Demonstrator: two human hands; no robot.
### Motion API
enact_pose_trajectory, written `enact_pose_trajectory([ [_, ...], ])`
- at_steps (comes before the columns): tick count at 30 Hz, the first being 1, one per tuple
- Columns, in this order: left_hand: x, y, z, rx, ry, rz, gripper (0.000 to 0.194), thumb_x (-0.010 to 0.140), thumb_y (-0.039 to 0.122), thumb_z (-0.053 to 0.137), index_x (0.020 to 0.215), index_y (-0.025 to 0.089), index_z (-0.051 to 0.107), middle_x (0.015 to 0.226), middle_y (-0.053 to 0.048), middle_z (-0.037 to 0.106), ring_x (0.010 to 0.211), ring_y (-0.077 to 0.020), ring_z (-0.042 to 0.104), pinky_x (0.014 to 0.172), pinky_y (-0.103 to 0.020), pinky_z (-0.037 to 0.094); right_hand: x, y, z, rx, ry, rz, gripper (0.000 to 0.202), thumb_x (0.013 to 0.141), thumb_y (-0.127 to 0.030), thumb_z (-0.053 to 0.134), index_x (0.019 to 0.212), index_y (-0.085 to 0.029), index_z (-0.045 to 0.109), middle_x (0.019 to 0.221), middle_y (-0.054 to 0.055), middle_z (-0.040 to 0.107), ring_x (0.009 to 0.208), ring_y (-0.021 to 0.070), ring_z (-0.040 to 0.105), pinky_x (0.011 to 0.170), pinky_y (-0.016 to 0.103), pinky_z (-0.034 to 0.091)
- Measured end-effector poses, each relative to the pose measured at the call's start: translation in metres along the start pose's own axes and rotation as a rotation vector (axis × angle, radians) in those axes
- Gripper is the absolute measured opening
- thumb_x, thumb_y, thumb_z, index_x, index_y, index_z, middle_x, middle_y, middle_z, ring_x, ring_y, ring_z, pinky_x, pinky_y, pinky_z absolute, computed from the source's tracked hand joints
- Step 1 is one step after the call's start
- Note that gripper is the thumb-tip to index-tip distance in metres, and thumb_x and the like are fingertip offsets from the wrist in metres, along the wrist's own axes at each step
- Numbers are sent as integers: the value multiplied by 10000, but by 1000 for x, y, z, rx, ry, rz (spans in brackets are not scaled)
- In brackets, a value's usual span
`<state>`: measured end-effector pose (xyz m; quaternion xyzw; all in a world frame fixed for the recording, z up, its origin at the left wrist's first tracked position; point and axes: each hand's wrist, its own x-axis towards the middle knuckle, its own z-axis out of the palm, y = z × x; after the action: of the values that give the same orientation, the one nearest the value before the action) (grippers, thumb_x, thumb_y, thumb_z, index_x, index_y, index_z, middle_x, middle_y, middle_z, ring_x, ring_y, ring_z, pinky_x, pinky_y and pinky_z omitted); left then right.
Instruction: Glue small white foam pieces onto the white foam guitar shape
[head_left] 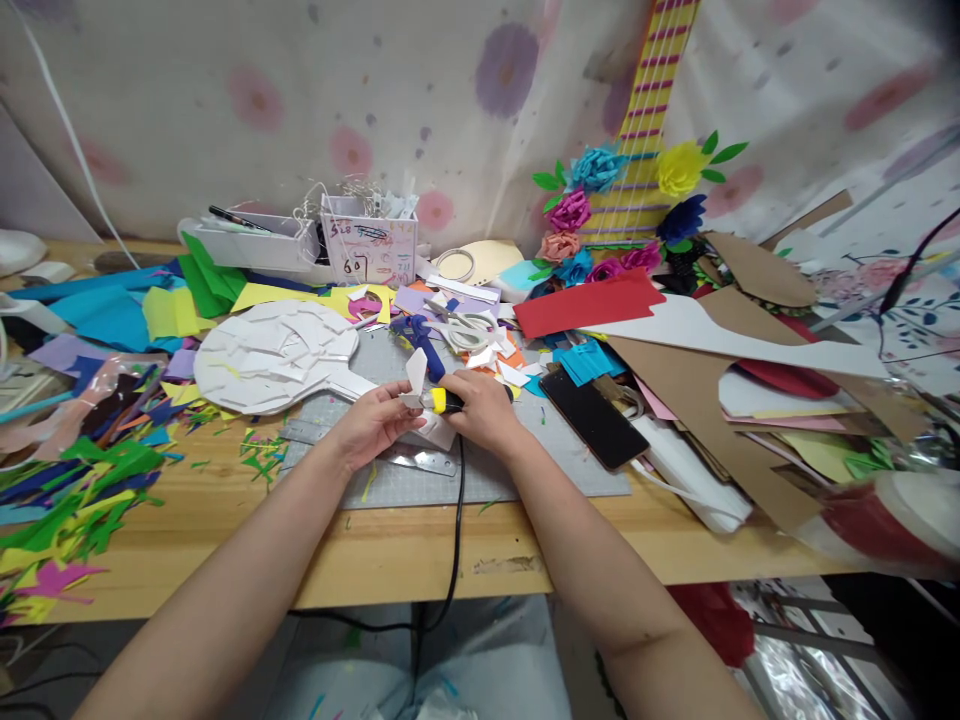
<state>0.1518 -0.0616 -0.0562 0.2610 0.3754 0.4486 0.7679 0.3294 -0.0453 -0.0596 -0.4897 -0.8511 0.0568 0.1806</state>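
A: What does my left hand (379,425) have?
B: You pinch a small white piece (417,372) between its fingertips, near the middle of the frame, one part standing up.
A: And my right hand (484,405)?
B: You have it wrapped around a yellow-and-black tool (440,400), the yellow end pointing left toward that piece. I can't tell whether the two touch. A black cord (460,480) runs down from your hand past the table edge at bottom centre.
A: What's under my hands?
B: The neck of your white lute-shaped cutout (276,357); its round body lies left of centre. Below is a grey cutting mat (555,482), with a metal ruler (416,459) on it.
A: And around them?
B: You have a blue glue gun (424,348) just above your hands in the frame, and a black phone (592,418) right of centre.
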Motion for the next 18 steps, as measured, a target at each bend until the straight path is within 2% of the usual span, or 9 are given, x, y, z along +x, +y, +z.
enact_pose_trajectory([
  [8,0,0,0,-48,-18,2,188,729,-55,568,812,95,644,657,-40,667,540,-81,620,571,-173,559,0,5,3,-7,41,14,182,758,-232,567,920,-223,649,872,42,669,824,205,583,686,293,342],
  [18,-1,0,-1,-59,-88,3,161,677,-16,667,799,88,666,601,-5,597,516,-56,563,556,-159,553,0,8,2,38,38,29,192,740,-221,573,912,-233,655,861,28,665,820,196,583,683,282,351],
])
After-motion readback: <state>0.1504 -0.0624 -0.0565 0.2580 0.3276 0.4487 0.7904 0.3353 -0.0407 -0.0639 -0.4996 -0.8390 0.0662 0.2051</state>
